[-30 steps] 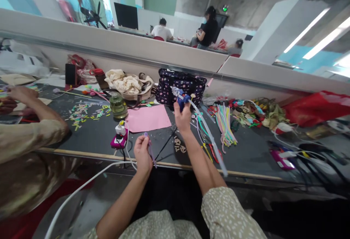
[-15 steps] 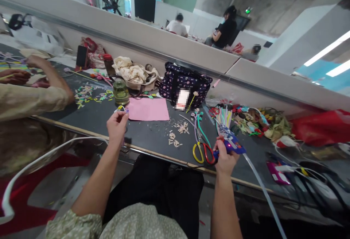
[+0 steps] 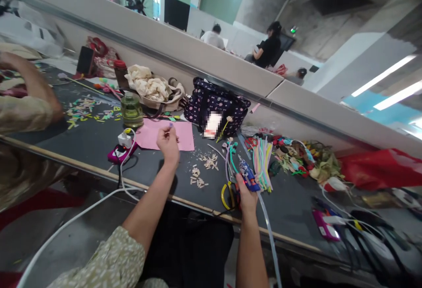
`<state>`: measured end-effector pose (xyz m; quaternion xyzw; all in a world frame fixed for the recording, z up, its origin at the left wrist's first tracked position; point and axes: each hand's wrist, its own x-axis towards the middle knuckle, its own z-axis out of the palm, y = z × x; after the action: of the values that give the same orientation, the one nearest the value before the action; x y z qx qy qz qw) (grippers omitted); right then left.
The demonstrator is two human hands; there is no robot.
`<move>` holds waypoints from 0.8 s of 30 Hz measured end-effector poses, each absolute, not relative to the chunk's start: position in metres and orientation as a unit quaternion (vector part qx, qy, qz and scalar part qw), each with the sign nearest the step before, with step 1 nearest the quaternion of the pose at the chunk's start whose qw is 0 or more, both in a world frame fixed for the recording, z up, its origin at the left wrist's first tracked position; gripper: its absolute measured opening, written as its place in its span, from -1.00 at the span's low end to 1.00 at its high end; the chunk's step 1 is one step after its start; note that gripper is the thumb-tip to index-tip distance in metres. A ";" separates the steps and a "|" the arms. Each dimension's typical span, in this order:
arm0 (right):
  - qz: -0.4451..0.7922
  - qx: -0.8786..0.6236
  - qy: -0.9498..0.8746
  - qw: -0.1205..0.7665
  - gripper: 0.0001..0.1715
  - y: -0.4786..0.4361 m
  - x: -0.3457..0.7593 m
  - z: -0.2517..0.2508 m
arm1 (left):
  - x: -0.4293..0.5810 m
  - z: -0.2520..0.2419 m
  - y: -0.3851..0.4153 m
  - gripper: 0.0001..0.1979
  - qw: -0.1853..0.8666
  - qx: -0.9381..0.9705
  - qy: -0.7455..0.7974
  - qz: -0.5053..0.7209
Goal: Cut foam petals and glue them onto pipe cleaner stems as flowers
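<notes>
My left hand (image 3: 169, 145) is closed in a pinch above the pink sheet (image 3: 185, 137). A small purple piece (image 3: 171, 125) shows at its fingertips; the fingers hide the rest of it. My right hand (image 3: 248, 196) is wrapped round a blue glue gun (image 3: 250, 179), its nozzle pointing up and away and a clear glue stick (image 3: 268, 222) trailing from its back. Beside that hand lie scissors with a yellow handle loop (image 3: 226, 196), partly covered. Purple and green pipe-cleaner stems (image 3: 233, 160) lie just left of the gun, and a bundle of pastel pipe cleaners (image 3: 263, 162) to its right.
Small cut pieces (image 3: 199, 178) lie mid-table. A green jar (image 3: 132, 110) and a magenta power strip (image 3: 120, 152) with white cables stand left. Behind are a dark patterned bag (image 3: 219, 99) and a low partition. A co-worker's arm (image 3: 36, 85) rests at far left.
My left hand has moved right, from beside the jar to over the pink sheet. My right hand has brought the glue gun left, off the pipe-cleaner bundle. The view has shifted.
</notes>
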<state>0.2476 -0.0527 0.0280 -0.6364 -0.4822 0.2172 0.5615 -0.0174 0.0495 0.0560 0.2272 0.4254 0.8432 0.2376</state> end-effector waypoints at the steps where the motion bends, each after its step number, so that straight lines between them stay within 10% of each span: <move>1: 0.230 -0.638 -0.463 0.570 -0.68 -0.046 0.249 0.025 | -0.006 0.057 0.053 -0.82 0.251 0.232 0.423 0.839; 7: 0.337 -0.546 -0.396 0.657 -0.68 -0.002 0.245 0.029 | 0.033 0.048 0.087 -0.86 0.374 0.355 0.410 0.752; 14: 0.376 -0.605 -0.486 0.507 -0.67 0.045 0.234 0.016 | 0.035 0.009 0.104 -0.77 0.623 0.381 0.409 0.547; 24: 0.301 -0.617 -0.549 0.477 -0.77 0.053 0.226 -0.019 | 0.052 0.000 0.085 -0.83 0.650 0.394 0.390 0.520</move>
<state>0.2257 0.0529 -0.0188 -0.6172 -0.5488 0.3006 0.4770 0.0519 0.0846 0.0004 0.3943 0.3900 0.5195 0.6500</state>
